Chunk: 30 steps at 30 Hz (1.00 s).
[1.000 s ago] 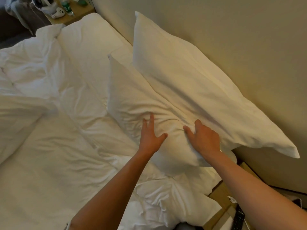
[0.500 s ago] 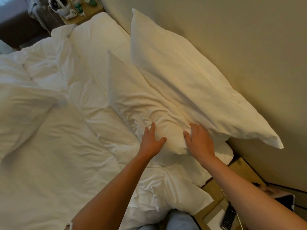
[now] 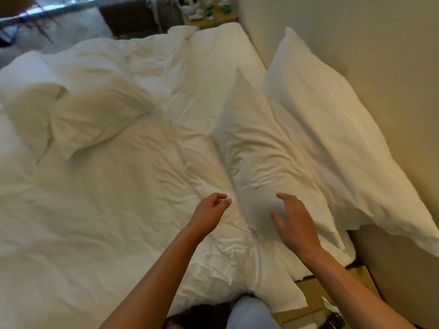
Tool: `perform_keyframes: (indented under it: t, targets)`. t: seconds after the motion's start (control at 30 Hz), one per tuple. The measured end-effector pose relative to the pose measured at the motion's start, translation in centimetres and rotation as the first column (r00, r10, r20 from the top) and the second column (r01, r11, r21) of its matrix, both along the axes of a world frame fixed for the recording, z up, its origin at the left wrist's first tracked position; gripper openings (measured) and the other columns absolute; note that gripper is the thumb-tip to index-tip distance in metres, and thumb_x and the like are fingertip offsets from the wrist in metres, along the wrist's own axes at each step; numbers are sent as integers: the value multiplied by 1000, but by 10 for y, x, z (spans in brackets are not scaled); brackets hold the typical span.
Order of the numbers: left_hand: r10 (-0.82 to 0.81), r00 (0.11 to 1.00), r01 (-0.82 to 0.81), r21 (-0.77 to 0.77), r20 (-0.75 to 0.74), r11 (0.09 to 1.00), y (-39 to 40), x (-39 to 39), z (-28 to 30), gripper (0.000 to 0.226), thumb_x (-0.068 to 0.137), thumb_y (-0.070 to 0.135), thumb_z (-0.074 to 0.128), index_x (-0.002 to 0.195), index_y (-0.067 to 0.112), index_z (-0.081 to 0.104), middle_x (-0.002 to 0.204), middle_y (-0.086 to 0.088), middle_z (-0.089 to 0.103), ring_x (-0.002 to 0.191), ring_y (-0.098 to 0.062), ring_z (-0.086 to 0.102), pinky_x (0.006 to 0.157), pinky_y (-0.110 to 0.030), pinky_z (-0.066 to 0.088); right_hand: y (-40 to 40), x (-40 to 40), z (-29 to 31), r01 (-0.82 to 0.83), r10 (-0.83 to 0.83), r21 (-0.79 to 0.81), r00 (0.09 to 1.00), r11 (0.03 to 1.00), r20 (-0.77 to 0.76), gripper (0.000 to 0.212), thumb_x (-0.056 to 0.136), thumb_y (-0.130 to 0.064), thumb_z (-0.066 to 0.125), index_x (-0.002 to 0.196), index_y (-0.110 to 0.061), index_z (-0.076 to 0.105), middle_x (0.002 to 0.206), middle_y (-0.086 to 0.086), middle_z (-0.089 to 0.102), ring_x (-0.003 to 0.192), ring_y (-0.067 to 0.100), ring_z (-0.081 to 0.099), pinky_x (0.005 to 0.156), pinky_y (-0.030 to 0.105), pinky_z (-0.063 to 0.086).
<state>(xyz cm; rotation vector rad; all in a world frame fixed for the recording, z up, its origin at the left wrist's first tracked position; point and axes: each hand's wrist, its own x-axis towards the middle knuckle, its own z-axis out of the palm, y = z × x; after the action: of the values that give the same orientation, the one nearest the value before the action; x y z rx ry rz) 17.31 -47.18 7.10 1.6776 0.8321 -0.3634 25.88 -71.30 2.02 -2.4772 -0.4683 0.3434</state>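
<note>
Two white pillows lean at the head of the bed. The back pillow (image 3: 332,129) stands against the beige wall, and the front pillow (image 3: 259,153) leans on it. My left hand (image 3: 210,213) hovers just left of the front pillow's near corner, fingers loosely curled and holding nothing. My right hand (image 3: 293,222) is over that same corner with fingers spread and relaxed; whether it touches the cloth I cannot tell. A rumpled white duvet (image 3: 95,210) covers the mattress.
A third white pillow (image 3: 95,119) lies on the duvet at the left. A wooden nightstand (image 3: 316,302) with a remote sits at the lower right beside the bed. Another nightstand (image 3: 209,17) with small items stands at the far end.
Both hands have lifted off the front pillow and drawn back toward me. The camera has swung left and up, bringing the third pillow and the room's far side into view.
</note>
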Motion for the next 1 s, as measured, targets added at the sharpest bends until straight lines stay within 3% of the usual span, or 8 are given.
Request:
perform_keyframes:
  t: [0.1,0.2,0.37,0.5,0.67,0.87,1.0]
  targets:
    - [184,983,-184,-7,26,983,37,-83,18,35,99,45,61,129,27,65,124,4,67,117,-14,63,104,-43,53,45,-49,11,-76,79,25,983,997,-164,34,99,-37,63,130,-23,62,125,-5,69,116,17,64,97,35,50]
    - [368,928,-368,-20,61,930,68,-180,32,30,99,44,61,123,28,67,117,6,70,111,-13,67,97,-39,57,96,-116,19,-253,259,54,939,966,-229,18,99,-40,64,112,-28,67,103,-13,71,99,10,69,85,31,53]
    - [621,778,-620,-46,93,783,93,-357,44,20,101,44,57,114,34,67,112,10,72,104,-6,68,92,-34,59,186,-252,33,-543,540,74,794,836,-280,8,100,-40,62,102,-35,68,97,-19,71,92,-3,65,83,28,57]
    - [797,597,-796,-59,93,603,94,-493,44,13,101,44,57,107,40,67,107,13,73,101,-2,69,90,-31,59,258,-368,46,-713,700,84,648,696,-300,10,103,-40,59,102,-35,67,101,-16,71,95,1,65,80,22,52]
    - [941,334,-939,-70,57,338,80,-635,45,16,102,42,55,106,35,69,104,5,74,99,-10,69,90,-34,59,336,-506,68,-848,843,144,460,510,-280,14,104,-37,58,107,-31,70,104,-16,70,98,0,64,86,26,53]
    - [1000,-4,-991,-133,1,-4,72,-737,47,20,103,39,56,103,28,73,100,7,77,96,-9,73,92,-39,61,397,-630,82,-919,910,184,285,349,-300,15,105,-39,55,107,-35,69,106,-21,69,100,-4,63,80,15,47]
    - [987,-163,-967,-197,-10,-162,96,-778,43,23,103,35,56,102,23,75,97,3,79,94,-14,76,92,-44,62,425,-678,75,-947,930,180,203,266,-305,12,104,-41,55,102,-44,66,100,-27,69,97,-17,60,71,6,44]
